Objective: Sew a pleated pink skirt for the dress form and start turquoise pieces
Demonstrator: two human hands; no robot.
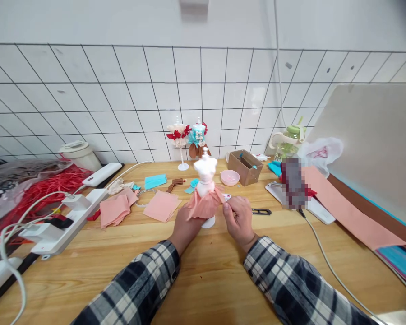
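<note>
A small white dress form (205,170) stands upright in front of me on a round white base. Gathered salmon-pink fabric (205,205) wraps its waist like a skirt. My left hand (188,228) is closed round the stand beneath that skirt, its fingers mostly hidden by cloth. At the skirt's right edge, my right hand (239,220) pinches the fabric between thumb and bent fingers. Black thread snips (261,211) lie just right of this hand. Pink fabric squares (160,206) are stacked to the left of the form.
Two decorated dress forms (181,137) stand by the tiled wall. Behind my right hand are a pink bowl (230,177) and a cardboard box (245,167). A power strip (71,221) with cables lies left; a blurred-out device (294,183) and pink cloth strip (352,207) lie right.
</note>
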